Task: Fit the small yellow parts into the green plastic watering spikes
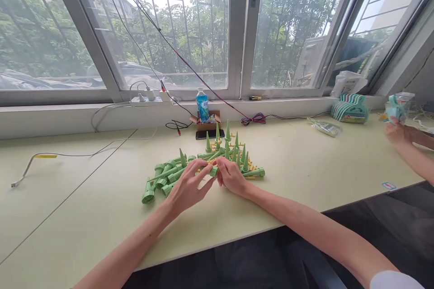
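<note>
Green piece, held between both hands

The pale table carries green spikes, yellow pieces and a clear packet.

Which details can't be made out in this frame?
All in the head view:
Whatever the right hand may grip: its own fingers cover it.
Part of the green piece at the left hand: fingers overlap it.
The number of yellow pieces: too small, partly behind green spikes.
The body behind the co-worker's hand: cut off by the right edge.
</note>
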A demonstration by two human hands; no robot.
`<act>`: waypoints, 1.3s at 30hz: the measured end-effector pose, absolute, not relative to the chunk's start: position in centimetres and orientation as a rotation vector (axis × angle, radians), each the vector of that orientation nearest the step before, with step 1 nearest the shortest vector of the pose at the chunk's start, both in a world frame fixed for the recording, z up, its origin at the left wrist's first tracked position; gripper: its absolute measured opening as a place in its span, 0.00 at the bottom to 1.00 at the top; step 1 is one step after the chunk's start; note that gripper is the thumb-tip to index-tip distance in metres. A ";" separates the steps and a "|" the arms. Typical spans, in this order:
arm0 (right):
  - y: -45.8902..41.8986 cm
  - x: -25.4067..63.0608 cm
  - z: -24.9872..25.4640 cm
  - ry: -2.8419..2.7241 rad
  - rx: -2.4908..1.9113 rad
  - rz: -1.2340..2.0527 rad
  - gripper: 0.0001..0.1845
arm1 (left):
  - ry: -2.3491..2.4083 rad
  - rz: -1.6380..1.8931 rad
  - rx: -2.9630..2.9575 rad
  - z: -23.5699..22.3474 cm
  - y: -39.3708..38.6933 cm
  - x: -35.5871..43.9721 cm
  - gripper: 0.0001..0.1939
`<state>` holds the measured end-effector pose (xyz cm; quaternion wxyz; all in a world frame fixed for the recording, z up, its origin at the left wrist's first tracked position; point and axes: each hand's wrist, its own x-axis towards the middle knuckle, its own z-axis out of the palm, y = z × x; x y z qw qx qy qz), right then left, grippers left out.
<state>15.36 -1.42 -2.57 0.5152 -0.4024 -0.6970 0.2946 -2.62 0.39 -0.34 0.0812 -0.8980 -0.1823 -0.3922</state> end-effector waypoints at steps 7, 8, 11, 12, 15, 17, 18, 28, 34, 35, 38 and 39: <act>-1.7 15.5 -2.4 -1.753 -0.911 0.670 0.19 | -0.604 -1.213 -2.680 -0.2 0.4 -2.1 0.13; -1.7 15.5 -2.4 -1.746 -0.899 0.678 0.19 | -0.617 -1.223 -2.678 -0.2 0.4 -2.1 0.13; -1.6 15.5 -2.4 -1.697 -0.879 0.705 0.19 | -0.654 -1.304 -2.628 0.1 0.2 -2.0 0.14; -1.7 15.5 -2.4 -1.672 -0.880 0.712 0.19 | -0.671 -1.357 -2.583 0.2 0.2 -2.0 0.15; -1.7 15.4 -2.2 -1.585 -0.887 0.735 0.20 | -0.749 -1.564 -2.397 0.4 -0.1 -2.0 0.09; -1.8 15.3 -2.1 -1.541 -0.889 0.750 0.19 | -0.841 -1.680 -2.332 0.5 -0.3 -2.1 0.02; -1.8 15.2 -2.1 -1.528 -0.891 0.755 0.19 | -0.914 -1.719 -2.346 0.5 -0.4 -2.1 0.04; -2.1 15.1 -2.5 -1.614 -0.816 0.877 0.12 | -1.408 -1.968 -3.186 0.5 -0.5 -1.4 0.13; -2.2 15.1 -2.4 -1.648 -0.852 0.860 0.13 | -1.392 -2.079 -3.240 0.8 -0.7 -1.4 0.12; -2.2 15.1 -2.4 -1.655 -0.868 0.842 0.13 | -1.394 -2.096 -3.208 0.9 -0.7 -1.5 0.12; -2.1 15.2 -2.3 -1.683 -0.913 0.773 0.13 | -1.429 -2.109 -3.051 1.2 -0.7 -1.7 0.11; -2.1 15.2 -2.4 -1.692 -0.933 0.739 0.12 | -1.441 -2.095 -2.994 1.3 -0.7 -1.8 0.11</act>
